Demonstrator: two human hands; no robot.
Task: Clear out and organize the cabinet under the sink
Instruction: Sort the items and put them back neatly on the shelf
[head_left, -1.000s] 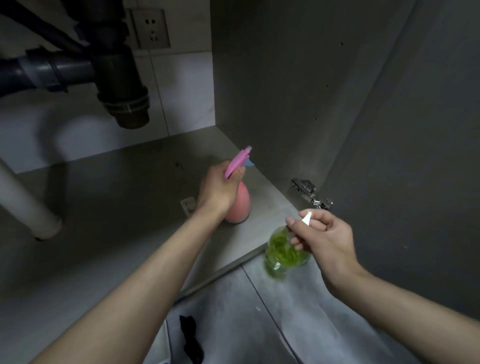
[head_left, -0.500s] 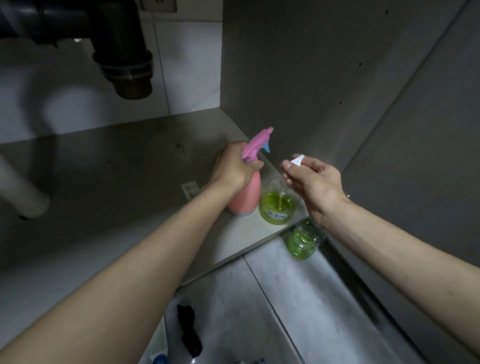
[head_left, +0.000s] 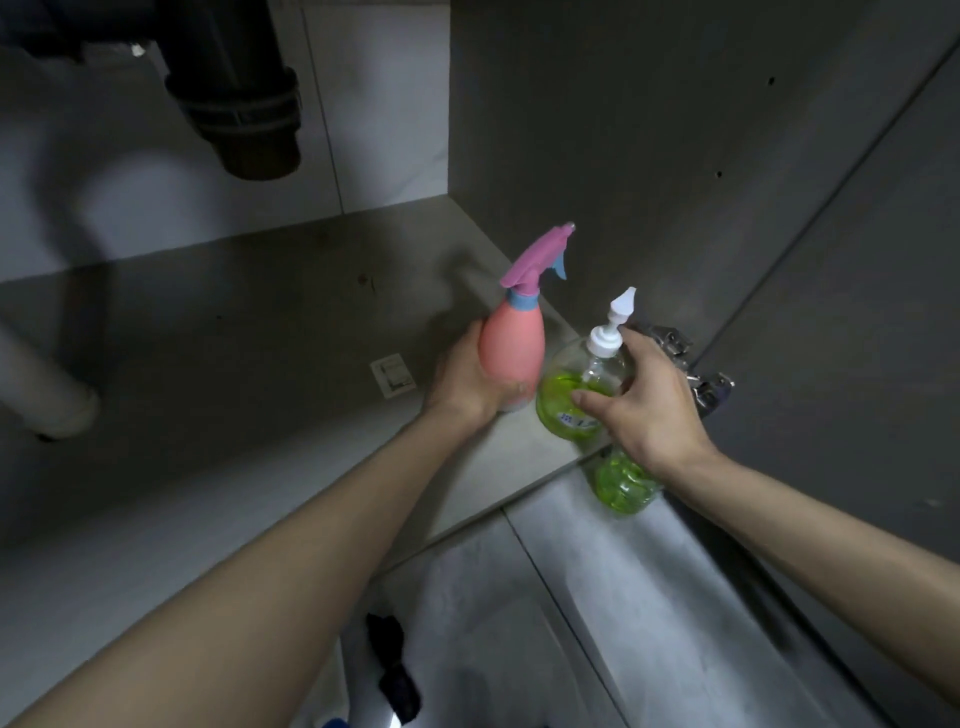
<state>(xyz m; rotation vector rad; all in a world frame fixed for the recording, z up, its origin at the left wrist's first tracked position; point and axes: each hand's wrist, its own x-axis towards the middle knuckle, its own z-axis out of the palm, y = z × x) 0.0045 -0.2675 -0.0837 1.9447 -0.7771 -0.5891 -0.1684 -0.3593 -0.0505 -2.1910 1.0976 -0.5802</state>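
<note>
— What sits farthest left in the cabinet?

— A pale pipe slants down to the cabinet floor at the left edge. Above it, near the top, a dark drain pipe hangs with its open end facing down in front of the white tiled back wall.

— And on the floor itself?

— A small white square piece lies flat, just left of the left hand.

— What is that hand doing?

— It cups the lower body of a pink spray bottle, fingers curled around the far side and thumb along the near side. The bottle stands upright near the cabinet floor's front right corner (whether its base touches the floor is hidden by the hand). Its purple trigger head points up and to the right.

— Next to it?

— A clear pump bottle holding green liquid, touching or just beside the pink one; its white pump rises upright. The right hand wraps its shoulder, fingers spread and curled over the plastic, thumb toward the label.

— Anything further right?

— Below that hand, another clear bottle with green contents sits on the room floor, just outside the cabinet edge. Behind the hand a metal door hinge shows against the grey side panel.
</note>
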